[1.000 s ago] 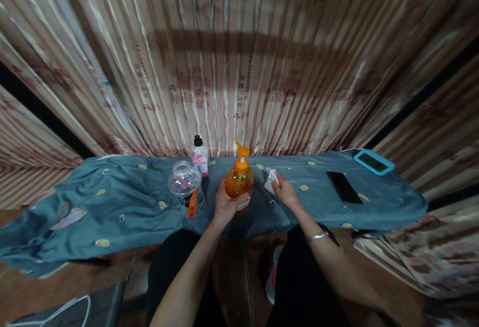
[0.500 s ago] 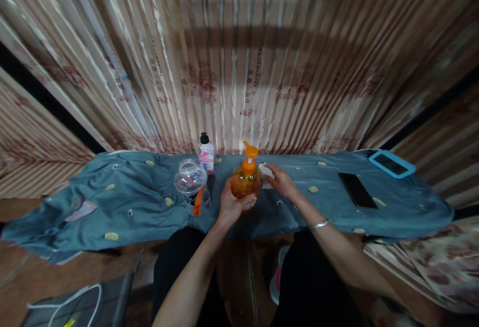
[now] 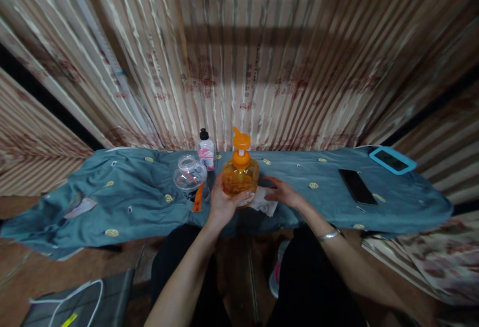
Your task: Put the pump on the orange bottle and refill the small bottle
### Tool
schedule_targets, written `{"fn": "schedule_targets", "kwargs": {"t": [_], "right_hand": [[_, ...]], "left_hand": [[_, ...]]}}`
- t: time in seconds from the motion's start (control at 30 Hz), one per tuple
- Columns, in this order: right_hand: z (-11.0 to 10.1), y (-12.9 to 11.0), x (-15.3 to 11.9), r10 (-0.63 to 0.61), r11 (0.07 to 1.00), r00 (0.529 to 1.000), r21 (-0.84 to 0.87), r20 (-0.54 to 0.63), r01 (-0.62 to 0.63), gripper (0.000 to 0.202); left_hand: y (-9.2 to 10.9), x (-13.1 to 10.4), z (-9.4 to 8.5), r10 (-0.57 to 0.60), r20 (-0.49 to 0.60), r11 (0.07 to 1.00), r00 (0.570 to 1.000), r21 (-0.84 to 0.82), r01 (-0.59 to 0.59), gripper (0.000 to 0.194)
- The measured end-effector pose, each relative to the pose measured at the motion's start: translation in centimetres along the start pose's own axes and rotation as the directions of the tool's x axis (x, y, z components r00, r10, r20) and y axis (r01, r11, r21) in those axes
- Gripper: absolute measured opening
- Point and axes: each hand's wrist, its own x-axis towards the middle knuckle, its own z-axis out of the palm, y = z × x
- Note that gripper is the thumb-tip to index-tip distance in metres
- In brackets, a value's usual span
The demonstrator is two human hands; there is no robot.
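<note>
My left hand (image 3: 223, 201) is wrapped round the lower part of an amber pump bottle (image 3: 241, 177) with an orange pump top, which stands upright in front of me. Beside its base lies a crumpled white tissue (image 3: 266, 203) on the blue-green cloth. Just above the tissue's right edge, my right hand (image 3: 284, 193) has its fingers apart and holds nothing. To the left of the bottle stands a clear, uncapped plastic jar (image 3: 189, 179) with an orange label. A small clear bottle (image 3: 206, 153) with a black cap and pink label is behind the jar.
A patterned blue-green cloth (image 3: 142, 182) covers the narrow table. On the right lie a black phone (image 3: 358, 187) and a blue-framed digital timer (image 3: 392, 161). A pale scrap (image 3: 81, 208) lies at the far left. Striped curtain fabric (image 3: 239, 67) hangs behind the table.
My right hand has let go of the tissue, which now lies on the cloth, and the fingers have spread. The pump bottle has shifted slightly left in my left hand.
</note>
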Motion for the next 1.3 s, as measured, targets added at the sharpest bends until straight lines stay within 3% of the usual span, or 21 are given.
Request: {"fn": "schedule_targets", "kwargs": {"t": [0.13, 0.23, 0.47, 0.6, 0.73, 0.87, 1.13, 1.3], "right_hand": [[0.7, 0.7, 0.4, 0.019, 0.997, 1.000, -0.074, 0.021, -0.017, 0.050], [1.1, -0.1, 0.6, -0.003, 0.993, 1.000, -0.121, -0.007, 0.003, 0.051], [2.0, -7.0, -2.3, -0.121, 0.992, 0.987, -0.052, -0.105, 0.116, 0.085], [4.0, -9.7, -2.7, -0.098, 0.994, 0.961, 0.011, -0.257, 0.105, 0.079], [5.1, -9.2, -2.0, -0.028, 0.998, 0.915, 0.036, -0.403, 0.047, 0.072], [4.1, -8.1, -1.9, 0.003, 1.000, 0.880, 0.014, -0.475, 0.004, 0.067], [2.9, -7.3, -0.7, 0.038, 0.995, 0.786, -0.054, -0.617, -0.090, 0.080], [2.1, -6.3, 0.0, 0.100, 0.990, 0.732, -0.004, -0.673, -0.140, 0.085]], "left_hand": [[-0.5, 0.0, 0.3, 0.006, -0.004, 1.000, 1.000, 0.012, -0.006, 0.068], [-1.0, 0.2, 0.7, 0.007, 0.001, 1.000, 1.000, 0.004, -0.007, 0.066], [-2.1, 0.9, 2.7, -0.006, 0.028, 0.999, 1.000, -0.034, 0.007, 0.069], [-2.5, 1.2, 4.2, -0.029, 0.034, 1.000, 0.999, 0.003, 0.029, 0.070], [-2.7, 1.4, 5.4, 0.005, 0.039, 1.000, 0.999, 0.025, -0.006, 0.068], [-2.9, 1.9, 6.8, 0.050, 0.097, 0.995, 0.994, 0.077, -0.058, 0.065], [-4.3, 3.9, 9.2, 0.117, 0.094, 0.965, 0.989, 0.224, -0.136, 0.069], [-4.5, 4.6, 9.9, 0.140, 0.197, 0.948, 0.970, 0.256, -0.189, 0.077]]}}
